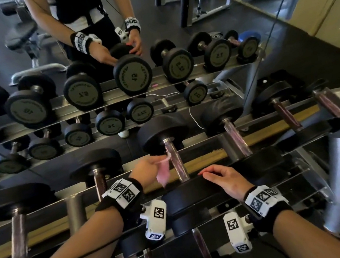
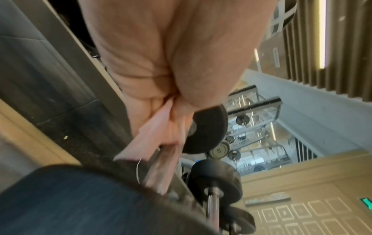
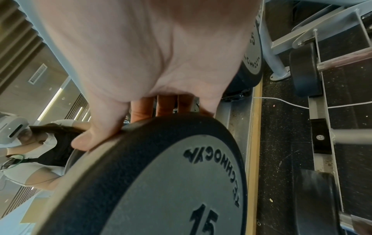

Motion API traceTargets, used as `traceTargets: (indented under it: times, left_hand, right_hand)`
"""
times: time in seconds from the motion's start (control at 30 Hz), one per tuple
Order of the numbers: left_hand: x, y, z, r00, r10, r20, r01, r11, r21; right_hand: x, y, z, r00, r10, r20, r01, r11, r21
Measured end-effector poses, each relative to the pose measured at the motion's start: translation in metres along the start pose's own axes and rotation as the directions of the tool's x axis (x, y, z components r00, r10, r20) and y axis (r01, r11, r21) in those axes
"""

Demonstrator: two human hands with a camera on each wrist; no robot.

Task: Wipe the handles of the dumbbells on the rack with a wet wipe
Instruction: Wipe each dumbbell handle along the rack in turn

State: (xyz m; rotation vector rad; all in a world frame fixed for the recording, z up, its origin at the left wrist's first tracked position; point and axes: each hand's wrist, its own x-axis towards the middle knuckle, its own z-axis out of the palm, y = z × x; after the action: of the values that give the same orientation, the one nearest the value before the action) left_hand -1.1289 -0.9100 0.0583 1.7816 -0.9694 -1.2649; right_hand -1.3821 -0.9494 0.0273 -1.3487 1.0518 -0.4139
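A black dumbbell marked 15 lies on the top tier of the rack (image 1: pixel 211 155), its metal handle (image 1: pixel 178 165) running away from me. My left hand (image 1: pixel 156 162) pinches a crumpled pink wet wipe (image 1: pixel 163 173) against the left side of that handle, near the far head (image 1: pixel 163 132). In the left wrist view the wipe (image 2: pixel 153 132) hangs from my curled fingers (image 2: pixel 171 114) onto the handle (image 2: pixel 161 163). My right hand (image 1: pixel 215 174) rests with relaxed fingers on top of the near head (image 1: pixel 197 191). The right wrist view shows its fingers (image 3: pixel 141 111) draped over the rim of that head (image 3: pixel 171 182).
More dumbbells lie close on both sides, with handles to the left (image 1: pixel 100 181) and right (image 1: pixel 237 140). A lower tier holds others (image 1: pixel 202 247). A mirror (image 1: pixel 111 82) right behind the rack reflects it and me. A white cable (image 1: pixel 194 118) trails on the floor behind.
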Motion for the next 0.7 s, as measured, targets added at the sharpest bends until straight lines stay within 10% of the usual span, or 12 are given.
traceTargets:
  times: [0.1, 0.37, 0.7]
  left_hand:
    - [0.011, 0.01, 0.001, 0.985, 0.054, -0.165, -0.071, 0.993, -0.099]
    - [0.01, 0.011, 0.017, 0.996, 0.076, 0.036, -0.084, 0.861, 0.502]
    - [-0.027, 0.01, 0.01, 0.948, -0.116, 0.298, 0.066, 0.983, 0.17]
  right_hand:
    - [0.0, 0.002, 0.001, 1.0, -0.006, -0.008, 0.006, 1.0, 0.023]
    - [0.002, 0.007, 0.001, 0.999, -0.021, -0.026, 0.022, 0.999, 0.024]
    - [0.003, 0.008, 0.002, 1.0, -0.013, -0.012, 0.014, 0.997, 0.074]
